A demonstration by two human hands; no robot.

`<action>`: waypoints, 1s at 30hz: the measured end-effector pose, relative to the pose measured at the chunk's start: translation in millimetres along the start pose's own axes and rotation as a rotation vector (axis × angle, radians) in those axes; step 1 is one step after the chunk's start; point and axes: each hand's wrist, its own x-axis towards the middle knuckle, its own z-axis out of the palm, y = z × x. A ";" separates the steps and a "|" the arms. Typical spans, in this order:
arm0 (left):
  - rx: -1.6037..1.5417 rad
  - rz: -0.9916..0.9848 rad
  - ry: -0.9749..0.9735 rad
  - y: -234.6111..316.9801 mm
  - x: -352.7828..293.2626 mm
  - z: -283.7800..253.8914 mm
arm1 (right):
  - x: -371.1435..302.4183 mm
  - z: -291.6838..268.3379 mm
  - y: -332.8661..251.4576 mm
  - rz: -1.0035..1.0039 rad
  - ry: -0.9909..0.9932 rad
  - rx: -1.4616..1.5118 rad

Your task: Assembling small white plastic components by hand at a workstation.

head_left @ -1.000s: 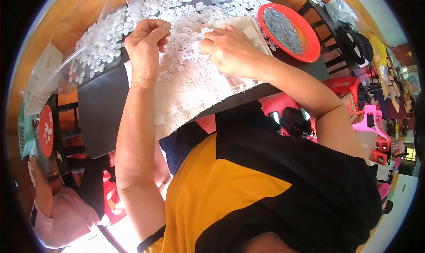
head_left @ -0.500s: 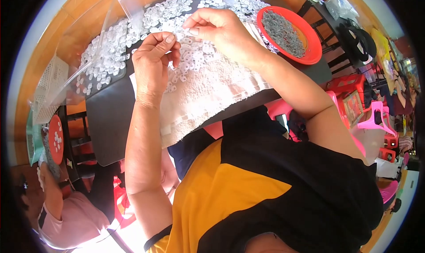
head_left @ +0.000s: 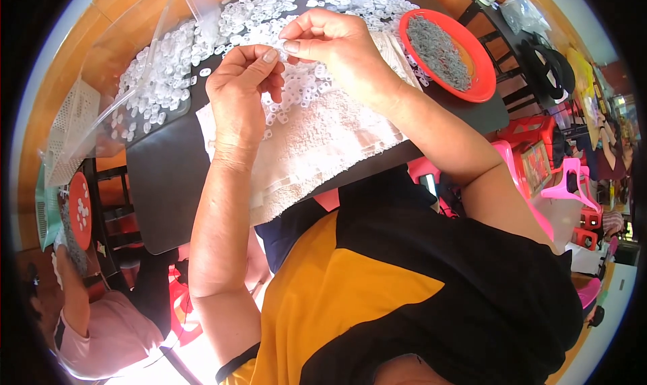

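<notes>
My left hand (head_left: 241, 92) and my right hand (head_left: 340, 45) meet over the cloth, fingertips nearly touching. Thumb and forefinger of each are pinched together; whatever lies between them is too small to make out. Beneath and behind them spreads a heap of small white oval plastic pieces (head_left: 306, 90) with holes. Part of that heap rests on a cream towel (head_left: 323, 139) draped over the near edge of the dark table (head_left: 165, 200). To the right of my right hand stands a red plastic basin (head_left: 482, 82) holding many small grey metal-looking pieces (head_left: 438, 53).
More white pieces (head_left: 158, 88) pile up at the far left beside a clear plastic sheet. A white perforated basket (head_left: 73, 125) stands beyond the table's left end. A person in a pink shirt (head_left: 114, 331) sits at lower left. Pink and red stools (head_left: 569, 186) are at right.
My two hands have come closer together, the left shifting slightly right and up, so the fingertips now almost meet. The basin appears a little farther right as the view shifts.
</notes>
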 end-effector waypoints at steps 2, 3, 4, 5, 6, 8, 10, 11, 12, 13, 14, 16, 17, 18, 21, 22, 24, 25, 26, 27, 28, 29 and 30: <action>0.018 0.003 0.007 0.5 -1.0 1.2 | -0.2 -1.2 0.3 0.004 0.009 0.004; 0.037 0.009 0.013 0.7 -1.1 1.7 | -0.2 -2.1 0.4 0.007 0.010 0.003; 0.035 0.006 0.013 0.5 -0.7 1.9 | -0.4 -3.4 0.5 0.013 -0.002 -0.023; 0.032 0.012 0.028 0.0 0.1 1.9 | -0.5 -4.7 0.7 0.019 -0.012 -0.050; 0.028 0.014 0.044 -0.8 -0.9 1.8 | -0.4 -6.2 0.9 0.028 -0.010 -0.051; 0.022 0.026 0.069 -0.9 2.4 -1.2 | 2.0 -11.4 1.3 0.052 -0.012 -0.214; 0.021 0.029 0.097 -0.2 6.0 -2.7 | 0.5 -19.3 -0.7 0.062 -0.137 -0.359; 0.014 0.021 0.093 -0.5 6.0 -2.6 | -1.9 -23.0 -1.5 0.065 -0.267 -0.498; 0.008 0.022 0.070 -1.5 5.6 -3.0 | -6.3 -22.0 -1.8 0.044 -0.337 -0.591; 0.002 0.024 0.047 -2.7 5.5 -3.6 | -10.7 -19.3 -2.7 0.054 -0.331 -0.597; 0.003 0.019 0.048 -4.0 5.8 -4.8 | -14.6 -15.4 -4.9 -0.001 -0.396 -0.775; 0.010 0.011 0.032 -4.4 5.1 -2.9 | -20.1 -21.7 -4.0 -0.119 -0.399 -0.927; 0.019 0.004 0.019 -4.9 4.4 -2.6 | -20.3 -29.7 -8.5 -0.106 -0.393 -0.940; 0.022 -0.004 0.018 -4.3 3.9 -1.4 | -18.4 -39.4 -16.5 -0.118 -0.313 -0.936; 0.047 -0.009 0.007 -2.9 2.4 -1.7 | -17.0 -71.9 -23.6 -0.128 -0.228 -0.929; 0.058 -0.015 0.015 -2.6 1.2 1.2 | -20.5 -78.7 -25.4 -0.110 -0.248 -1.048; 0.103 -0.008 -0.002 -4.1 0.0 3.3 | -27.3 -88.3 -18.3 -0.171 -0.274 -1.166; 0.149 -0.001 -0.018 -4.8 -0.2 4.9 | -31.5 -91.8 -12.5 -0.171 -0.272 -1.168; 0.149 0.000 -0.020 -5.2 -0.1 6.4 | -35.3 -94.7 -7.9 -0.227 -0.284 -1.173; 0.184 -0.004 -0.034 -6.2 -0.2 6.6 | -37.5 -94.4 -6.1 -0.285 -0.296 -1.174; 0.220 -0.008 -0.047 -7.2 -0.3 6.8 | -38.3 -92.5 -7.4 -0.255 -0.309 -1.197; 0.223 -0.007 -0.047 -8.5 -0.5 6.7 | -37.7 -92.1 -6.2 -0.257 -0.308 -1.195; 0.229 -0.008 -0.048 -9.3 -0.4 6.2 | -36.5 -91.2 -5.0 -0.270 -0.328 -1.198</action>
